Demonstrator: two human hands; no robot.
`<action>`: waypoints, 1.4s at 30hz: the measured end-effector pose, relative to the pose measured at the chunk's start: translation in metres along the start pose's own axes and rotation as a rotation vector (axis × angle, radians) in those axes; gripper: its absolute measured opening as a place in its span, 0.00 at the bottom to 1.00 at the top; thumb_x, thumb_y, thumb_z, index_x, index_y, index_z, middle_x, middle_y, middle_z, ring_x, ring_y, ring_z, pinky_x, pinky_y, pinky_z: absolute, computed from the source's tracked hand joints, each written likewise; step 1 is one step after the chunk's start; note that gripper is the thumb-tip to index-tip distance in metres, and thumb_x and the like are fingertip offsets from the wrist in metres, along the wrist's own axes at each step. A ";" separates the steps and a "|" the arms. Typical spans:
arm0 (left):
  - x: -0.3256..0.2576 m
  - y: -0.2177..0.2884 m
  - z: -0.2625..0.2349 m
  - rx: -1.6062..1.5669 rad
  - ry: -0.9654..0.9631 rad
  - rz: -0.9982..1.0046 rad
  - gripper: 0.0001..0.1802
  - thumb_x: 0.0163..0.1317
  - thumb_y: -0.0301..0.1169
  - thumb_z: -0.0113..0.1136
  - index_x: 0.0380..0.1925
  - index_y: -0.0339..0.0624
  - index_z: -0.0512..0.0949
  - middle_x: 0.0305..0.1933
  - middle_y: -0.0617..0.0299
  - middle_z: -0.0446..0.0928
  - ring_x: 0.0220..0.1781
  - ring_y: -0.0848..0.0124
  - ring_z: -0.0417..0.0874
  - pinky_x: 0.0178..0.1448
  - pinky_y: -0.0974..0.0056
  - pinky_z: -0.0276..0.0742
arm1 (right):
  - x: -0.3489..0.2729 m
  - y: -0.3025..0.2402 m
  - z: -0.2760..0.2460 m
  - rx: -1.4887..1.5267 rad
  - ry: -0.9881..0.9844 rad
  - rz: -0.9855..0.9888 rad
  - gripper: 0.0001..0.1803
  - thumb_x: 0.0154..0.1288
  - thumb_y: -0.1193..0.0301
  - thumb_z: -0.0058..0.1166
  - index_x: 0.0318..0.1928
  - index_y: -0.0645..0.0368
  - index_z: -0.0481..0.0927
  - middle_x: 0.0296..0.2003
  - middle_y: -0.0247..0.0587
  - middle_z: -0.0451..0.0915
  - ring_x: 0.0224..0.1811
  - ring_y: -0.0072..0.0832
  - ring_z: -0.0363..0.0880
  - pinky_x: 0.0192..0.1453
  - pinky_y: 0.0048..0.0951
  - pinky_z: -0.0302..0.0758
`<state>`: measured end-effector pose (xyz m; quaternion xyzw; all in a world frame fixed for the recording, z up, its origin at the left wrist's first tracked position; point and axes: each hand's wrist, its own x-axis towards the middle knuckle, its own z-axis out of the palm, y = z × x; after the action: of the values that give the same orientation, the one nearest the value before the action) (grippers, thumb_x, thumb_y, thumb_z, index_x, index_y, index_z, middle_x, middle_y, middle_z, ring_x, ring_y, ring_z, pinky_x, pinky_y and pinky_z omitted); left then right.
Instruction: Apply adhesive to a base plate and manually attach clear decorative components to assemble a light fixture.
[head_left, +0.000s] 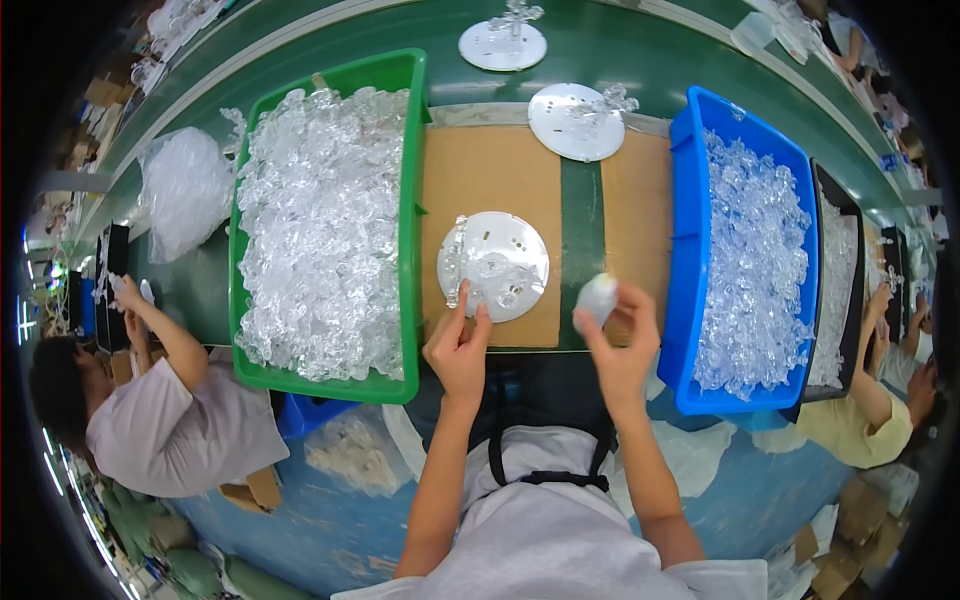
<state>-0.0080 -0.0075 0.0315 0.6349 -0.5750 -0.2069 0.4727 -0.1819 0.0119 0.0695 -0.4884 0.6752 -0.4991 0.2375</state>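
A round white disc [520, 235] with small holes lies on brown cardboard in front of me, with clear plastic pieces [505, 280] on its face. My left hand [458, 355] reaches to its near left rim. The index finger and thumb are stretched out and apart, touching the disc or the clear piece there. To the right of the disc, my right hand [625, 335] is raised. Its thumb and fingers are closed on a small rounded white piece [597, 298], slightly blurred, whose exact kind I cannot make out.
A green bin [410, 240] heaped with clear plastic parts stands left. On the right are a blue bin [690, 250] and a black tray [850, 200] of similar parts. Farther back are two white discs [502, 50] [560, 120] bearing clear pieces. People work on both sides.
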 end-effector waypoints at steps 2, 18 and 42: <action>0.001 0.004 -0.001 -0.029 -0.018 -0.020 0.22 0.53 0.19 0.61 0.51 0.37 0.77 0.19 0.69 0.56 0.19 0.81 0.55 0.22 0.73 0.53 | 0.011 0.022 0.008 0.034 0.117 -0.005 0.26 0.53 0.77 0.64 0.51 0.63 0.68 0.44 0.41 0.74 0.46 0.27 0.75 0.52 0.27 0.71; -0.028 -0.034 -0.017 0.232 0.085 0.390 0.18 0.52 0.28 0.63 0.46 0.38 0.78 0.34 0.54 0.71 0.37 0.56 0.74 0.42 0.56 0.73 | 0.066 -0.120 -0.006 -0.496 -0.534 -0.816 0.31 0.41 0.80 0.59 0.52 0.51 0.75 0.53 0.49 0.72 0.56 0.42 0.72 0.57 0.37 0.71; -0.033 -0.051 0.010 0.354 0.043 0.415 0.25 0.56 0.37 0.53 0.51 0.34 0.73 0.45 0.49 0.73 0.46 0.52 0.74 0.52 0.53 0.73 | 0.444 -0.078 0.159 -0.919 -0.361 -0.872 0.24 0.48 0.65 0.63 0.50 0.44 0.76 0.38 0.38 0.82 0.43 0.39 0.79 0.44 0.39 0.76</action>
<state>0.0029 0.0133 -0.0255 0.5807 -0.7097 0.0114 0.3987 -0.2022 -0.4582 0.1518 -0.8449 0.5094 -0.1207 -0.1100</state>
